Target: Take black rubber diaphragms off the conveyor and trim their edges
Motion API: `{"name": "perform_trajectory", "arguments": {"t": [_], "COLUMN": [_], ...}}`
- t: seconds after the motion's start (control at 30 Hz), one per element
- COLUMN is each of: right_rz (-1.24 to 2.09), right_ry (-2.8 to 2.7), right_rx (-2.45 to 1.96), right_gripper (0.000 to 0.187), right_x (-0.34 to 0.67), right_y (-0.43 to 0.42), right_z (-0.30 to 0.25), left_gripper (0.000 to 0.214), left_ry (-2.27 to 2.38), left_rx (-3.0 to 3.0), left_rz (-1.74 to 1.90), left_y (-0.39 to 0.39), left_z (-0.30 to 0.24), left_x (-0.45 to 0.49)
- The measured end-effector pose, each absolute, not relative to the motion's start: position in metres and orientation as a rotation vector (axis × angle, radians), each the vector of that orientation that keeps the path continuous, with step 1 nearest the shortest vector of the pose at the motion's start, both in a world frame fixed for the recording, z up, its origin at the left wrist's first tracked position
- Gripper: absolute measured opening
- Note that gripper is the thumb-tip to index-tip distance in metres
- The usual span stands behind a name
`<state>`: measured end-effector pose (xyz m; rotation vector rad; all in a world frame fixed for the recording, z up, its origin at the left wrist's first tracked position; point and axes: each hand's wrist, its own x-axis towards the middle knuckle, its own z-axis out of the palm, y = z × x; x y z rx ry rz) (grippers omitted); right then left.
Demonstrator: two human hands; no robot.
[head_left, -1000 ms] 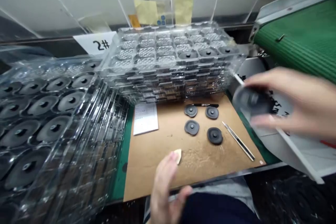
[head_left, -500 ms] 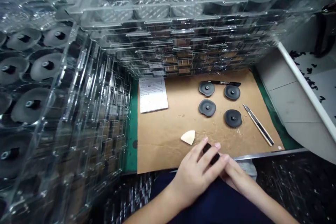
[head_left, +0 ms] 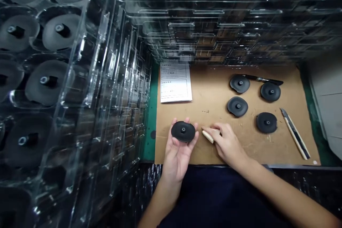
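Note:
A black oval disc [head_left: 188,134] with a short central stem faces up in my left hand [head_left: 176,160], whose fingers and thumb hold it by the rim. Just right of it, my right hand [head_left: 230,146] pinches a cream-coloured wedge [head_left: 207,136], which looks like a sponge, low over the cardboard sheet [head_left: 176,112]. The wedge and the held disc are apart. Several similar dark discs [head_left: 237,107] lie stem up on the cardboard, farther back and to the right.
Stacked clear plastic trays [head_left: 88,89] filled with discs rise at the left. Another clear stack [head_left: 208,25] walls off the back. A printed paper [head_left: 175,91], a black pen [head_left: 267,79] and a box cutter [head_left: 295,133] lie on the cardboard. A pale panel [head_left: 327,114] borders the right.
My hands have parted. The disc, partly hidden between them before, now shows in my left hand. My right hand has picked up the wedge from the cardboard. The view has shifted.

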<state>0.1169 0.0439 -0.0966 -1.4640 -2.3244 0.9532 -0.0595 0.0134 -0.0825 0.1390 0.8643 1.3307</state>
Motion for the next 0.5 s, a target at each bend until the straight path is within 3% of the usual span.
{"name": "perform_trajectory", "arguments": {"t": [0.1, 0.27, 0.5], "right_rz": [1.069, 1.582, 1.333], "right_ry": [-2.156, -1.697, -1.964], "right_rx": [-1.549, -1.600, -1.448], "right_gripper": [0.035, 0.025, 0.020], "right_x": [0.117, 0.113, 0.083], "right_y": [0.054, 0.085, 0.089], "right_z": [-0.090, -0.072, -0.065], "left_gripper": [0.052, 0.049, 0.050], "left_ry": [0.879, 0.922, 0.970], "left_rx": [0.151, 0.139, 0.108], "left_rz": [1.333, 1.340, 1.357], "left_y": [0.019, 0.025, 0.026], "left_z": [-0.090, -0.102, -0.103], "left_x": [-0.058, -0.051, -0.047]}}
